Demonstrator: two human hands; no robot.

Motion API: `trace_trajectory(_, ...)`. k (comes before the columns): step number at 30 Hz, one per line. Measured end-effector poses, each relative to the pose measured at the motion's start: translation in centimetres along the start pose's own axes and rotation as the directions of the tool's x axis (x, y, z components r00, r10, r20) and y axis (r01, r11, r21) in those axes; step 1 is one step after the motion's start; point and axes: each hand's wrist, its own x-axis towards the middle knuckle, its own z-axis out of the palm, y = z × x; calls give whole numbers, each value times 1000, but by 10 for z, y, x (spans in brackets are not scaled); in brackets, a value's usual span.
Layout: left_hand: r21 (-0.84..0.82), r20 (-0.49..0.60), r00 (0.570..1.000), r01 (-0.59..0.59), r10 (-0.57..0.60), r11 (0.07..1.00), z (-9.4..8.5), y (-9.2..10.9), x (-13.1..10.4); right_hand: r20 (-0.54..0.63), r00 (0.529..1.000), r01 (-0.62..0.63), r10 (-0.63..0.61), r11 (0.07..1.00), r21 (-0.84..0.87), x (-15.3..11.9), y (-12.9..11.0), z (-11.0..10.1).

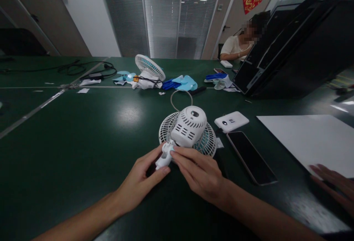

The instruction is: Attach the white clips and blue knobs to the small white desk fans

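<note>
A small white electric fan (pixel 188 128) lies grille-down on the green table, its slotted motor housing facing up. Light blue blades show through the grille. From the housing a white clip (pixel 165 155) points toward me. My left hand (pixel 143 176) is closed on this clip, thumb on the near side and fingers on the far side. My right hand (pixel 203 172) meets the clip from the right, its fingertips pinching near the joint with the housing. Whether a small part sits under those right fingertips is hidden. A thin wire ring (pixel 181 100) lies just behind the fan.
Right of the fan are a white power bank (pixel 231 121), a black phone (pixel 251 158) and a white sheet (pixel 309 134). Another person's hand (pixel 334 182) rests at the right edge. Farther back stand a second fan (pixel 149 72), blue blades (pixel 186 83), gloves (pixel 221 80) and a large black case (pixel 298 45).
</note>
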Motion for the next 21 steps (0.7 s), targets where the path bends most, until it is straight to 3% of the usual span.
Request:
trace_trajectory(12,166,-13,996,-79,83,983,-1,-2,1,71,993,99,-99,995,4,-5,16,-8)
trace_trajectory(21,308,-6,985,-160,170,938,3,-2,-2,44,996,79,-79,997,-8,-2,9,-8)
